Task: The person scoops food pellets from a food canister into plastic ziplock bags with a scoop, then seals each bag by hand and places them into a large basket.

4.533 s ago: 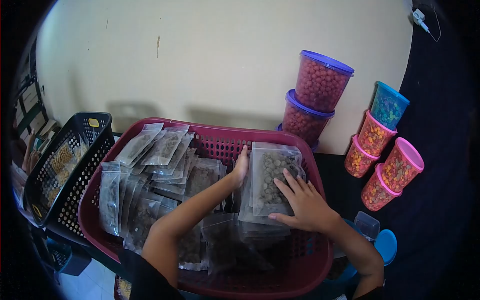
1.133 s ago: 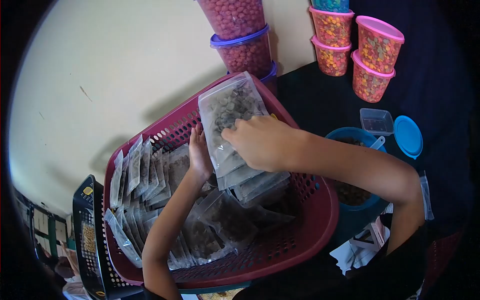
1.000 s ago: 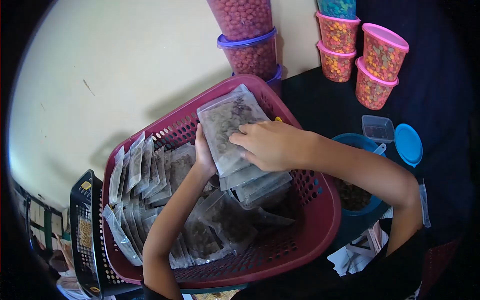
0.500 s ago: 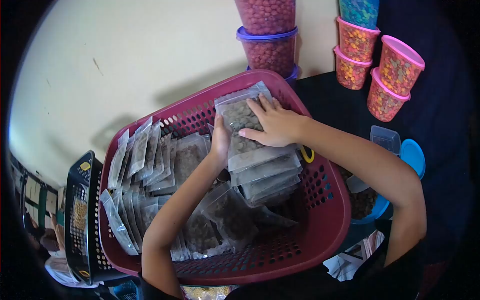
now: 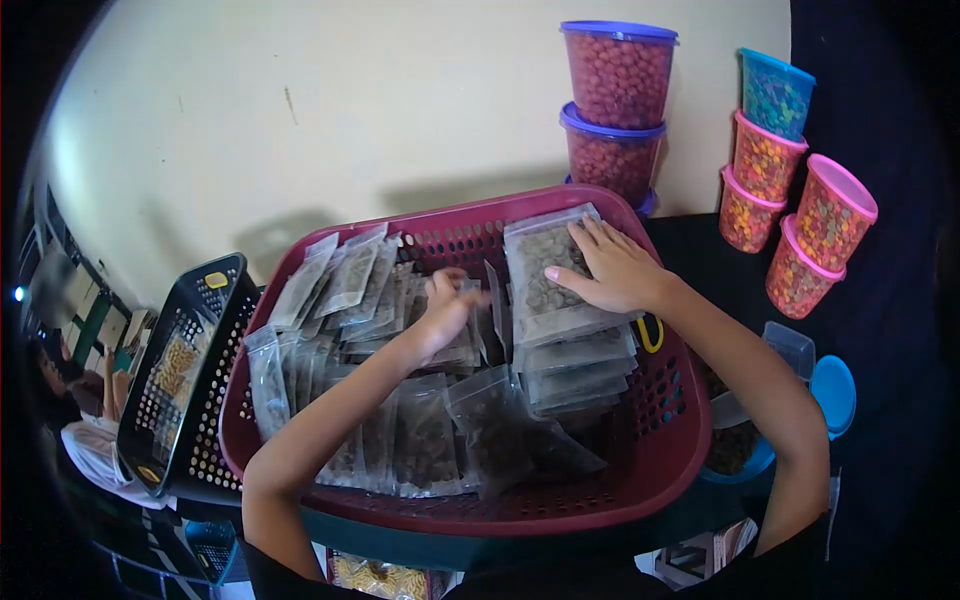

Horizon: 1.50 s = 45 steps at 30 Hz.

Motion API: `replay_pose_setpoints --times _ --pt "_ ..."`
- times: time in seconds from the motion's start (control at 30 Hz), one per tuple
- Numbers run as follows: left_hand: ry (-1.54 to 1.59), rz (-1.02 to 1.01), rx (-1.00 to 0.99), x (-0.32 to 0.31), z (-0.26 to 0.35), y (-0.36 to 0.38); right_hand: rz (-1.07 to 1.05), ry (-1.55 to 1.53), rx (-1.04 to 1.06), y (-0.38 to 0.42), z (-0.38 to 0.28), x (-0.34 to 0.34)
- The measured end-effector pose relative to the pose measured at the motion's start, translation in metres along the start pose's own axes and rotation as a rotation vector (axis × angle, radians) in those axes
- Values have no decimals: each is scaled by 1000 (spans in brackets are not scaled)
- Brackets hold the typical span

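Observation:
A large maroon basket (image 5: 665,440) holds rows of clear bags with small dark pieces. At its right back a stack of filled bags (image 5: 545,285) lies flat. My right hand (image 5: 615,265) rests on the top bag with its fingers spread, holding nothing. To the left of the stack, my left hand (image 5: 450,308) is over the middle of the basket, near some upright bags (image 5: 490,315). Its fingers are curled and partly blurred, and whether they touch a bag is unclear.
Left of the basket stands a black basket (image 5: 190,400) with bags in it. Tubs with purple lids (image 5: 620,75) and pink-lidded tubs (image 5: 825,210) are stacked behind. A blue bowl (image 5: 755,465) and blue lid (image 5: 832,395) lie right. Another person (image 5: 100,450) is far left.
My left hand has left the side of the bag stack and moved left over the basket's middle. My right hand stays on the stack. The view has shifted.

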<state>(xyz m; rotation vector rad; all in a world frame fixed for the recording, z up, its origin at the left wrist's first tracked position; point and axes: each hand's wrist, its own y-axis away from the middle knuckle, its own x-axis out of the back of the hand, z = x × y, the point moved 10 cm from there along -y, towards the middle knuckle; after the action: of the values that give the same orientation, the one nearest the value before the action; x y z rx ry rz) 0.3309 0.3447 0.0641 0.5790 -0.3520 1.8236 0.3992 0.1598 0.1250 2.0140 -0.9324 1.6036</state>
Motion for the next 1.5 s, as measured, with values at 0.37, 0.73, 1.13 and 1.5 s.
replay_pose_setpoints --times 0.37,0.73,1.13,1.5 --pt "-935 -377 -208 -40 -13 50 375 151 284 66 -79 67" --pt "-742 -258 -468 28 85 121 223 -104 490 100 -141 54" --pt "-113 109 -631 147 68 176 -479 -785 244 49 -192 -66" --pt "802 707 -666 240 -122 336 -671 -818 -398 37 -161 -175"
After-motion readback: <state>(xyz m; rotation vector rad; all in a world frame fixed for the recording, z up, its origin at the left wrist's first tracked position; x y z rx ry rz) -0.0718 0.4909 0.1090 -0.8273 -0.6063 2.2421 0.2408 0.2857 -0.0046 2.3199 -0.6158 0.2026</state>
